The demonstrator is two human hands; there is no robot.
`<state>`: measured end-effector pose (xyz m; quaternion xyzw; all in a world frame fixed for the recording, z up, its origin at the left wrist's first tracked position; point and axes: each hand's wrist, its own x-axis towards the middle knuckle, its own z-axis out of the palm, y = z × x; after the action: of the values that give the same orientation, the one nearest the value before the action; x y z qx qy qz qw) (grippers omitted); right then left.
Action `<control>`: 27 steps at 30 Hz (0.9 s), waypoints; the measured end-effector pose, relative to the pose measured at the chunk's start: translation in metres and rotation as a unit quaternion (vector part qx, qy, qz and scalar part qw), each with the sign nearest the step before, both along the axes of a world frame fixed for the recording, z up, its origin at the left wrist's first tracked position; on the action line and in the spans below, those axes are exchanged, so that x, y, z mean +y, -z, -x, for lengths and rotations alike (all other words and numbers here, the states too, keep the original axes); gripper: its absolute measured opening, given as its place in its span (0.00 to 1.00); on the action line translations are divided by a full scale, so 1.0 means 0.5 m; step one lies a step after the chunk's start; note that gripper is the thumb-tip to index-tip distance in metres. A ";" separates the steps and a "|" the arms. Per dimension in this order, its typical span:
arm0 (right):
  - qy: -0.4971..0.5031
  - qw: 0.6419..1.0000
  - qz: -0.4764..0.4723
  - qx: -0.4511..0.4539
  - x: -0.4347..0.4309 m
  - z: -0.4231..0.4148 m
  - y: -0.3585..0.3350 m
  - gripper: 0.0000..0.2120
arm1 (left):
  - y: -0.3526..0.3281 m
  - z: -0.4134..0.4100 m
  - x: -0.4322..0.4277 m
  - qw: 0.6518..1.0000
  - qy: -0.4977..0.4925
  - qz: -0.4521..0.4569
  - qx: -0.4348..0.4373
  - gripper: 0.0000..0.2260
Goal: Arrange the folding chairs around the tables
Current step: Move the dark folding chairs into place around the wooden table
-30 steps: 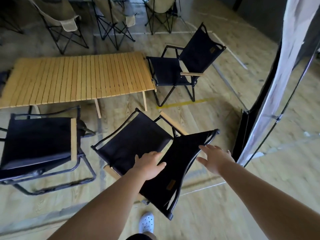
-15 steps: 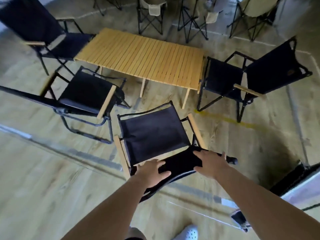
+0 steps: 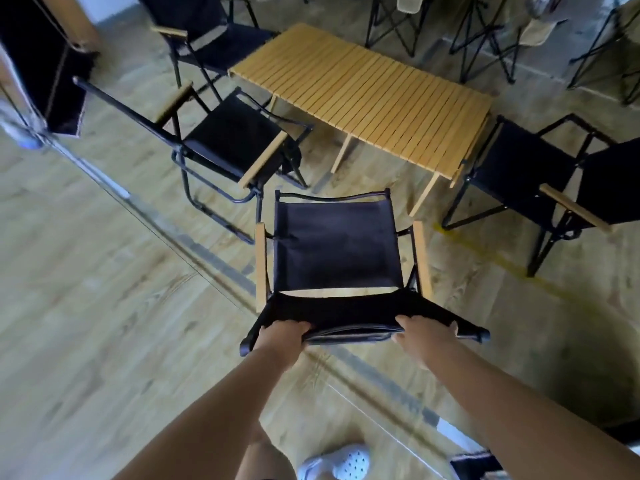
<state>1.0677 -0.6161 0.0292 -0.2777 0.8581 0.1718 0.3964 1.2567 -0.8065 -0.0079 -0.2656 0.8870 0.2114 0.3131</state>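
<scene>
On the floor point(image 3: 104, 271), just off the near long edge of the surface point(image 3: 363, 95) and toward its near right corner, the black folding chair point(image 3: 336, 251) is now standing square, its seat facing the slats; a second ago it was lying skewed, backrest swung off to the right. Both hands are clamping the top of its backrest, set apart toward its two ends; the left hand point(image 3: 282, 336) is curling its fingers over the fabric, and the right hand point(image 3: 420, 336) is wrapping the rail, where a second ago it was only reaching with fingers spread. Whether the chair's feet are resting on the floor or hanging just above it I cannot tell.

That turn is bringing the chair into line with its neighbours, so this placement is looking nearly done; what seems to be remaining is a short push toward the edge and letting go.

Beside it to the left, a second black chair point(image 3: 235, 140) is sitting at the same long edge; a third point(image 3: 526, 174) is facing the right short edge, and a fourth point(image 3: 207, 32) is standing by the left one. Beyond the far edge, beige chairs point(image 3: 408, 5) are waiting; a white shoe point(image 3: 343, 462) is showing below.
</scene>
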 end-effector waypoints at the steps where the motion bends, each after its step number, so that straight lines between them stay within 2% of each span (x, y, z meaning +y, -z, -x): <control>1: -0.006 1.000 -0.007 0.008 -0.001 -0.004 0.002 0.20 | 0.004 -0.001 -0.001 1.000 0.009 0.005 0.000 0.19; 6: -0.021 0.998 -0.024 0.045 -0.008 -0.004 0.015 0.20 | 0.013 0.011 -0.021 1.000 0.028 -0.007 -0.005 0.16; 15: 0.014 0.996 -0.047 0.069 -0.061 0.003 0.023 0.23 | 0.017 0.044 -0.106 0.997 0.073 -0.032 0.018 0.11; 23: 0.077 0.994 -0.045 0.061 -0.184 -0.018 0.020 0.22 | 0.010 0.115 -0.287 0.989 0.143 -0.032 -0.002 0.17; 27: 0.124 0.989 -0.043 0.066 -0.262 -0.020 0.013 0.26 | -0.004 0.178 -0.385 0.984 0.180 -0.017 -0.001 0.12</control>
<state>1.0778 -0.7469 0.0228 -0.1398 0.9021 0.1759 0.3684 1.1678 -0.9990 -0.0058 -0.0971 0.9163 0.1661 0.3514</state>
